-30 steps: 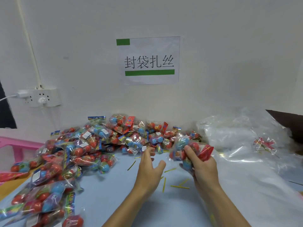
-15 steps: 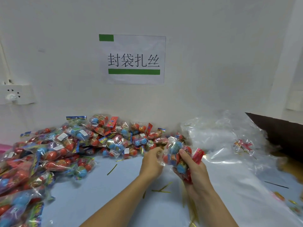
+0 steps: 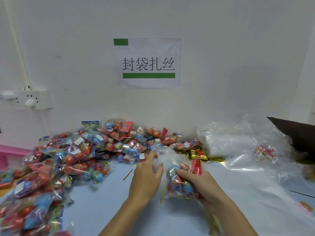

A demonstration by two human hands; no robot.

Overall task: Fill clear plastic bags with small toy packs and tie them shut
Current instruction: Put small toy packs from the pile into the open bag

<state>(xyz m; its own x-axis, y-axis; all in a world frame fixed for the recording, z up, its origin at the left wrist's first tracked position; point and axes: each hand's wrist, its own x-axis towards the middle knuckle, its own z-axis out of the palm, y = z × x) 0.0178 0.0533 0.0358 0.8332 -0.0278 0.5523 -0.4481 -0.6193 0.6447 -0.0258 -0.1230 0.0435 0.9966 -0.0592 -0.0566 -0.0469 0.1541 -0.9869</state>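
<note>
Above the table (image 3: 105, 201), right hand (image 3: 201, 183) grips a toy-filled bag (image 3: 179, 183); left hand (image 3: 146, 176) pinches its neck.

light: even, bright | glare: plastic sheeting (image 3: 242, 160) | blur: edges | distortion: wide-angle

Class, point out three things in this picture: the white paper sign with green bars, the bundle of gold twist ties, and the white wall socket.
White paper sign with green bars (image 3: 148, 63): head view, on its printed characters.
Bundle of gold twist ties (image 3: 198, 154): head view, on its shiny wrapped middle.
White wall socket (image 3: 28, 99): head view, on its front face.
</note>
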